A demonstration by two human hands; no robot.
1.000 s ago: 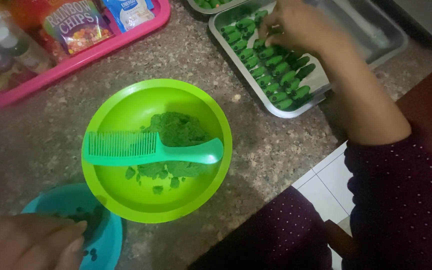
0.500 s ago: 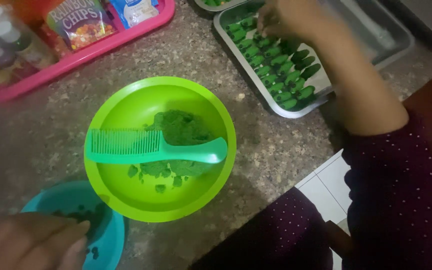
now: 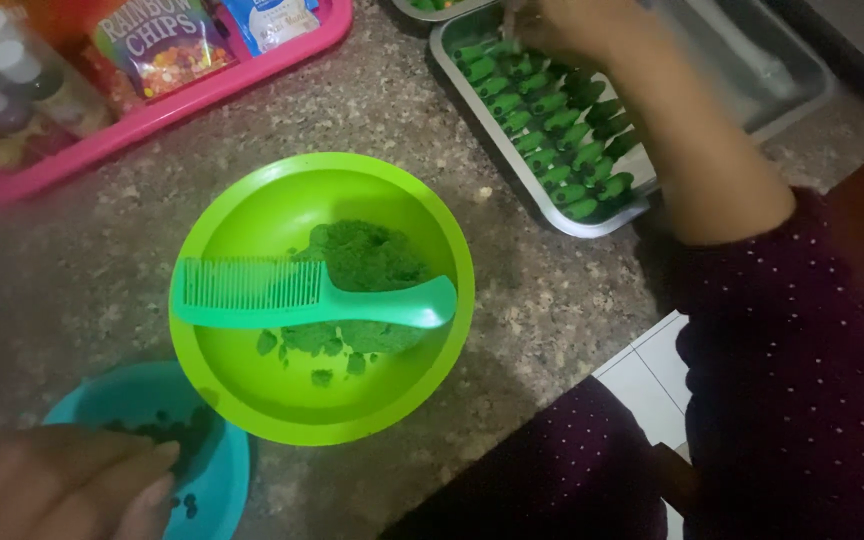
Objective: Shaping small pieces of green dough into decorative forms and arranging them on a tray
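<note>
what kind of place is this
Probably a home kitchen counter: a speckled stone worktop, a metal baking tray lined with green dough pieces, and a green bowl of dough.

A lime-green round plastic bowl (image 3: 252, 400) is seen, crossed by a mint-green plastic comb (image 3: 292, 300) over dark green crumbly dough (image 3: 367, 262). Speckled grey-brown stone is shown on the worktop (image 3: 372, 110). Green rolled pieces (image 3: 552, 130) are lined in a silver metal tray (image 3: 752, 80). A turquoise bowl (image 3: 222, 480), a pink tray (image 3: 202, 95) and a dark purple, white-dotted sleeve (image 3: 802, 350) are noted.

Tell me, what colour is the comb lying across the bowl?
The comb is mint green, seen best in the head view.
</note>
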